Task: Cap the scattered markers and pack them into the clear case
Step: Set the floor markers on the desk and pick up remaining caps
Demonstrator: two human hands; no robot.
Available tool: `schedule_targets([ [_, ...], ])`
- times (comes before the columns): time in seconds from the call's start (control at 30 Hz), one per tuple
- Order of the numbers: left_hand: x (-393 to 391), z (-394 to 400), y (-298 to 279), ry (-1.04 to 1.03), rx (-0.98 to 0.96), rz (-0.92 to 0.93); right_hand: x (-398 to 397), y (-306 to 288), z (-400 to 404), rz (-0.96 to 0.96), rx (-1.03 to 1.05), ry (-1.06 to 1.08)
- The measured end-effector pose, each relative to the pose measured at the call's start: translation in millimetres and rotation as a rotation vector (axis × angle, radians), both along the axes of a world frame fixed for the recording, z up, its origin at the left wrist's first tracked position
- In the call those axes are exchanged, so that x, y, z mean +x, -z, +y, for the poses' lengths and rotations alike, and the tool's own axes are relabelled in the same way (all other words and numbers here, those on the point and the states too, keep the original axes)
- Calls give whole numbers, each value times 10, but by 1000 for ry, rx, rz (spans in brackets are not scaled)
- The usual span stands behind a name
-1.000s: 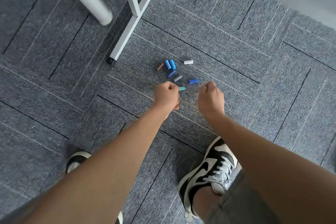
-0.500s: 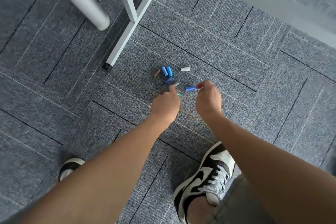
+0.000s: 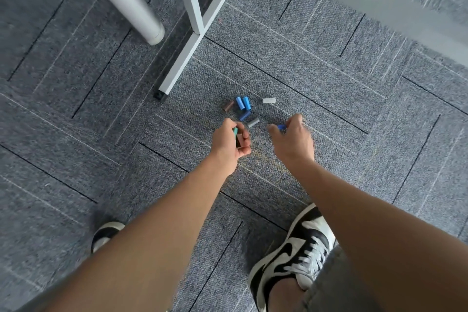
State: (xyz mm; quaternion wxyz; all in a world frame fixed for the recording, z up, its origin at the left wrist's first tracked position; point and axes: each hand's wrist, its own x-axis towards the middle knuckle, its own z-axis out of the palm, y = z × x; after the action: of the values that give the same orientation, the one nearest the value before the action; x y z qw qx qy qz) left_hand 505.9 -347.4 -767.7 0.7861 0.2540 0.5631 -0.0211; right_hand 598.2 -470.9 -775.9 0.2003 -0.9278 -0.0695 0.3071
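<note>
Head-cam view, looking down at a grey carpet floor [image 3: 76,134] w/ dark seam lines. At approx. 11 o'clock a white round leg [image 3: 126,0] is seen, and next to it, toward 12 o'clock, a white square-tube frame foot [image 3: 182,63] lying on the carpet.

At approx. 7 o'clock a black-and-white shoe toe [image 3: 106,233] is partly hidden by the left forearm. The left hand [image 3: 229,143] is seen just below frame centre, fingers curled round a teal cap [image 3: 235,131]; something dark is also held in the fist but cannot be made out.

Just above the hands, at 12 o'clock from them, loose marker caps are scattered on the carpet: a brown cap [image 3: 229,105], two light blue caps [image 3: 243,103] lying side by side and touching, a darker blue cap [image 3: 244,116] below them, a grey cap [image 3: 253,122], and a white cap [image 3: 269,100] set apart toward 1 o'clock.

The right hand [image 3: 293,138] is seen right of the left one, apart from it; a blue cap [image 3: 281,126] is pinched at its fingertips. No marker bodies or clear case are in view.

At approx. 5 o'clock a second black-and-white sneaker [image 3: 293,258] w/ white laces is seen, w/ a grey shorts hem [image 3: 336,284] beside it.
</note>
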Motion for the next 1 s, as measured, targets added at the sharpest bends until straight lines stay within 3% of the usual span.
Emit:
schedule_targets([
  [0.2,-27,52,-36,-72,-9,24,-17,-36,127,51,3,22],
  [0.37,-17,60,-56,105,173,52,-35,-13,218,63,-60,-56],
  [0.43,-11,64,-4,246,326,78,-34,-2,191,58,-32,-38],
  [0.57,31,73,142,686,912,141,34,-6,93,31,-4,6],
  [0.63,65,49,153,822,1110,124,87,-6,56,52,13,77],
  [0.9,227,-31,196,1305,1541,228,236,53,-30,163,139,305],
  [1.0,249,-41,235,1336,1572,238,268,48,-19,208,177,381],
])
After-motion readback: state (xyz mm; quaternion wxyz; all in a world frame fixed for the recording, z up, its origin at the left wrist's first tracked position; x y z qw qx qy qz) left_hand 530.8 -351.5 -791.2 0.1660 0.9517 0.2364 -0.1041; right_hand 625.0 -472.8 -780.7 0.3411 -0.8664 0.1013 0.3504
